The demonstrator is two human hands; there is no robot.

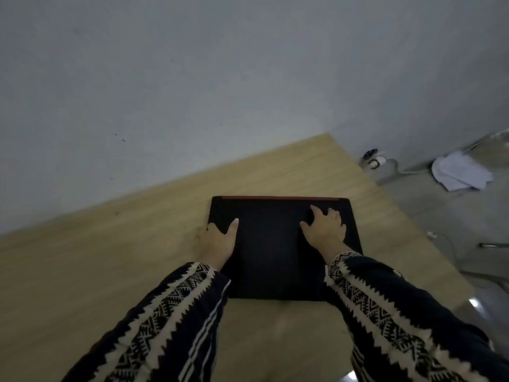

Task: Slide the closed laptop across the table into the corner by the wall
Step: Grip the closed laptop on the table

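Observation:
A closed black laptop (271,244) with a thin red strip along its far edge lies flat on the light wooden table (96,271). My left hand (217,242) grips the laptop's left edge, thumb on the lid and fingers down the side. My right hand (326,227) rests flat on the right part of the lid with fingers spread. The table's far corner (326,135) meets the grey wall (192,78) beyond the laptop, with bare wood between them.
The table's right edge runs diagonally just right of the laptop. Below it on the floor are a power strip with cables (374,161), a crumpled white cloth (460,173) and a metal chair leg (493,245).

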